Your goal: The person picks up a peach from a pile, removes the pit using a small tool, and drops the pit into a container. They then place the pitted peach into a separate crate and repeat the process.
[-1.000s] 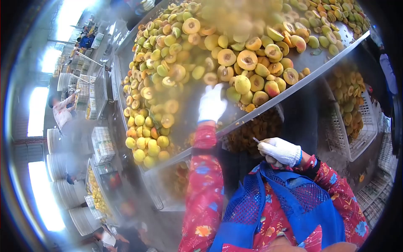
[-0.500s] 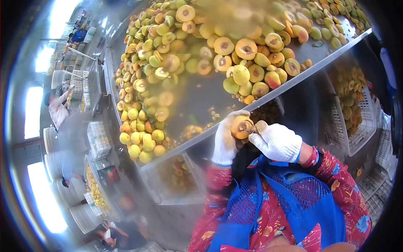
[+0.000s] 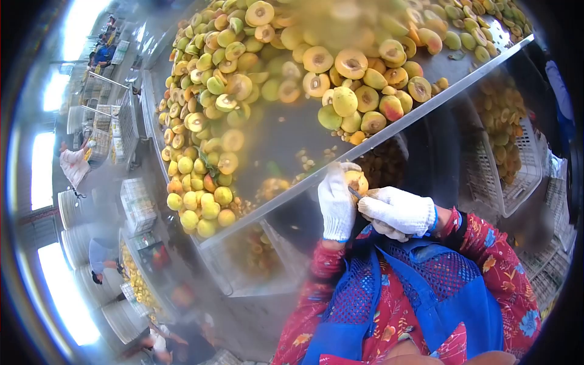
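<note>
My left hand (image 3: 336,205), in a white knit glove, is closed around a yellow peach half (image 3: 359,180) near the front edge of the metal table (image 3: 286,137). The fruit's cut side faces toward my right hand. Closed around a small, thin metal pitting tool (image 3: 354,193), my gloved right hand (image 3: 403,211) presses its tip at the fruit. Most of the tool is hidden by the fingers, so its exact shape cannot be told. Heaped on the table beyond my hands are cut peach halves (image 3: 351,63) and whole-looking peaches (image 3: 207,210), with loose pits (image 3: 306,159) near the edge.
A raised metal rim (image 3: 441,102) runs along the table front. At right stands a white plastic crate (image 3: 508,182) with peach halves; below the table at left is another bin (image 3: 243,267). Co-workers (image 3: 74,164), crates (image 3: 137,204) and stacked white tubs (image 3: 91,261) are farther left.
The peach half has turned in my left hand, and my right hand has shifted slightly down, with the tool now at the fruit's lower edge. The view has moved a little.
</note>
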Demonstrator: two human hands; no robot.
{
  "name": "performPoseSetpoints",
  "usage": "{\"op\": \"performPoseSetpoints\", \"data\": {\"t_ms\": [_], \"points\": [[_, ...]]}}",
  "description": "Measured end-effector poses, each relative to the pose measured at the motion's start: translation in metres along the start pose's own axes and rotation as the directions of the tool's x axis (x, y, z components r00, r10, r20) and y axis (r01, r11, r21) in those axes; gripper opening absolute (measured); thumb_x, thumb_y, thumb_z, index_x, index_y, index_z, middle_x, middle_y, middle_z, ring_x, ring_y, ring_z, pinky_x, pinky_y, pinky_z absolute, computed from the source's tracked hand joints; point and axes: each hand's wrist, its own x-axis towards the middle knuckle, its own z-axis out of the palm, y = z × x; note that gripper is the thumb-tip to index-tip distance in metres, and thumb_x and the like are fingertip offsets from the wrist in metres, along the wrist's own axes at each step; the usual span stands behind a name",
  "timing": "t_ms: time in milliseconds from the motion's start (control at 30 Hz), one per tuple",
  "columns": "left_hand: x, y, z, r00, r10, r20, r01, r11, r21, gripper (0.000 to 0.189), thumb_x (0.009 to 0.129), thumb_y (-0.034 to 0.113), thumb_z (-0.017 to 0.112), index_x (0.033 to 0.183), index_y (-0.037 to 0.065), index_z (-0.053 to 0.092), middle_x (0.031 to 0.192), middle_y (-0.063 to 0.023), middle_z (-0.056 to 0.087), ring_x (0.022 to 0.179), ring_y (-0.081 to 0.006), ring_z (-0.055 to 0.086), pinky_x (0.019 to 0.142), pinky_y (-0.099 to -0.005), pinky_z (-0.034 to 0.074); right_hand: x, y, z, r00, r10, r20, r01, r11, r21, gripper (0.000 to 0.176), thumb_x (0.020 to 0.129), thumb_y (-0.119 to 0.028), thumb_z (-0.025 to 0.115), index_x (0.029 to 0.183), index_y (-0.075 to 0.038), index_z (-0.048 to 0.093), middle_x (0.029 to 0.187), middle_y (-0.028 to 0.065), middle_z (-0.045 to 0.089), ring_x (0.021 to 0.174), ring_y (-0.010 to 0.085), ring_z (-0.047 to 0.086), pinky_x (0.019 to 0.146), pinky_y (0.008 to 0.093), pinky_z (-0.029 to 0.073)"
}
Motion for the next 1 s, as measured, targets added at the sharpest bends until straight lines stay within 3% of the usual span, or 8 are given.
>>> {"op": "performPoseSetpoints", "data": {"t_ms": [67, 167, 267, 400, 667, 800, 900, 1000], "points": [[0.004, -0.003, -0.001, 0.999, -0.041, 0.029, 0.043, 0.998, -0.055, 0.055, 0.108, 0.046, 0.039, 0.096, 0.000, 0.067, 0.090, -0.0100, 0.065, 0.083, -0.0152, 0.060, 0.074, -0.0306, 0.049, 0.000, 0.004, 0.000, 0.999, -0.033, -0.032, 0.033, 0.999, 0.000, 0.040, 0.105, -0.035, 0.049, 0.103, 0.002, 0.064, 0.088, 0.0260, 0.068, 0.079, 0.0422, 0.068, 0.070, 0.0457, 0.053], [0.009, -0.018, -0.007, 0.981, 0.177, 0.083, -0.187, 0.973, 0.134, 0.047, 0.108, 0.042, 0.040, 0.104, 0.001, 0.064, 0.099, -0.0128, 0.067, 0.085, -0.0191, 0.063, 0.074, -0.0330, 0.052, -0.002, 0.005, 0.007, 0.911, -0.356, -0.208, 0.254, 0.881, -0.399, 0.039, 0.105, -0.034, 0.050, 0.103, 0.002, 0.064, 0.090, 0.0261, 0.068, 0.081, 0.0431, 0.068, 0.070, 0.0456, 0.053], [0.009, -0.027, -0.011, 0.989, -0.095, 0.116, 0.138, 0.882, -0.451, 0.039, 0.108, 0.036, 0.041, 0.112, 0.002, 0.060, 0.109, -0.0165, 0.066, 0.092, -0.0264, 0.067, 0.080, -0.0384, 0.056, 0.003, 0.023, -0.001, 0.805, -0.565, -0.183, 0.300, 0.653, -0.695, 0.037, 0.104, -0.034, 0.051, 0.105, 0.001, 0.065, 0.092, 0.0276, 0.069, 0.081, 0.0460, 0.067, 0.071, 0.0475, 0.054], [0.003, -0.017, -0.008, 0.951, -0.204, 0.232, 0.309, 0.602, -0.737, 0.035, 0.107, 0.035, 0.048, 0.118, 0.003, 0.056, 0.113, -0.0194, 0.065, 0.102, -0.0332, 0.068, 0.086, -0.0441, 0.059, -0.002, 0.017, 0.010, 0.840, -0.468, -0.275, 0.224, 0.760, -0.610, 0.041, 0.104, -0.034, 0.050, 0.110, 0.004, 0.063, 0.087, 0.0290, 0.069, 0.078, 0.0467, 0.067, 0.069, 0.0497, 0.054], [-0.013, -0.022, 0.004, 0.973, -0.206, 0.106, 0.217, 0.658, -0.721, 0.038, 0.106, 0.039, 0.052, 0.120, 0.004, 0.054, 0.113, -0.0139, 0.062, 0.103, -0.0303, 0.065, 0.087, -0.0448, 0.058, 0.003, 0.021, 0.021, 0.856, -0.442, -0.267, 0.182, 0.742, -0.645, 0.045, 0.105, -0.033, 0.048, 0.117, 0.009, 0.059, 0.086, 0.0302, 0.068, 0.075, 0.0460, 0.068, 0.068, 0.0491, 0.055], [-0.024, -0.023, 0.014, 0.999, -0.034, -0.017, 0.017, 0.795, -0.606, 0.038, 0.107, 0.036, 0.050, 0.128, 0.004, 0.052, 0.119, -0.0138, 0.059, 0.108, -0.0286, 0.063, 0.096, -0.0441, 0.056, 0.024, 0.039, 0.021, 0.720, -0.664, -0.202, 0.519, 0.708, -0.479, 0.042, 0.105, -0.032, 0.048, 0.118, 0.006, 0.060, 0.075, 0.0247, 0.067, 0.060, 0.0432, 0.064, 0.060, 0.0469, 0.054], [-0.025, -0.026, 0.023, 0.993, 0.104, -0.052, -0.114, 0.795, -0.596, 0.039, 0.108, 0.032, 0.046, 0.134, 0.003, 0.051, 0.129, -0.0155, 0.057, 0.117, -0.0286, 0.060, 0.105, -0.0447, 0.052, 0.000, 0.018, 0.015, 0.984, -0.109, -0.143, 0.139, 0.967, 0.215, 0.040, 0.106, -0.034, 0.047, 0.114, 0.003, 0.063, 0.072, 0.0209, 0.065, 0.060, 0.0384, 0.063, 0.062, 0.0431, 0.053], [-0.015, -0.029, 0.018, 0.995, -0.041, 0.094, 0.099, 0.634, -0.767, 0.038, 0.107, 0.033, 0.048, 0.127, 0.002, 0.054, 0.132, -0.0177, 0.059, 0.121, -0.0318, 0.060, 0.104, -0.0479, 0.052, -0.001, 0.020, 0.013, 0.967, -0.184, -0.175, 0.185, 0.983, -0.009, 0.045, 0.106, -0.038, 0.048, 0.108, 0.004, 0.063, 0.076, 0.0210, 0.066, 0.065, 0.0359, 0.064, 0.066, 0.0420, 0.053]]}}
